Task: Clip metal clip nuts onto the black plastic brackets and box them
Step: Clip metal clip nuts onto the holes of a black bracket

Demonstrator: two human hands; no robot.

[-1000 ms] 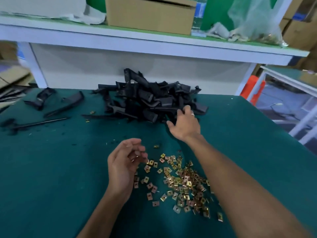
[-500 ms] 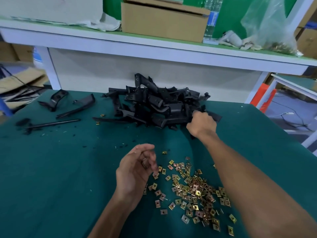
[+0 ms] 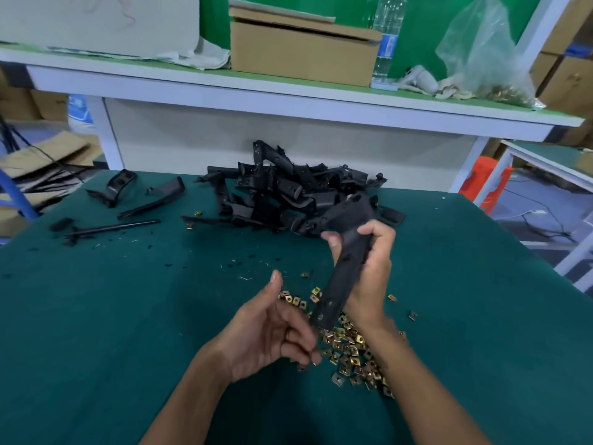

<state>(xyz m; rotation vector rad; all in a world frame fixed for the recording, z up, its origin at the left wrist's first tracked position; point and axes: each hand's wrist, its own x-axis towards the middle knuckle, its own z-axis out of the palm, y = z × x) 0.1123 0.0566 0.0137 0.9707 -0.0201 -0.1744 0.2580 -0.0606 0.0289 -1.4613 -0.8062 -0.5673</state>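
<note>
Bare green worktop [image 3: 96, 316] lies open to your left. The bracket pile [image 3: 288, 194] sits at the far edge, clip nuts [image 3: 349, 348] scattered under your wrists. Your right hand [image 3: 372, 264] grips a long black bracket [image 3: 343, 268], tilted above the nuts. Your left hand [image 3: 269, 329] is loosely curled beside its lower end; whether it holds a nut, you cannot tell.
</note>
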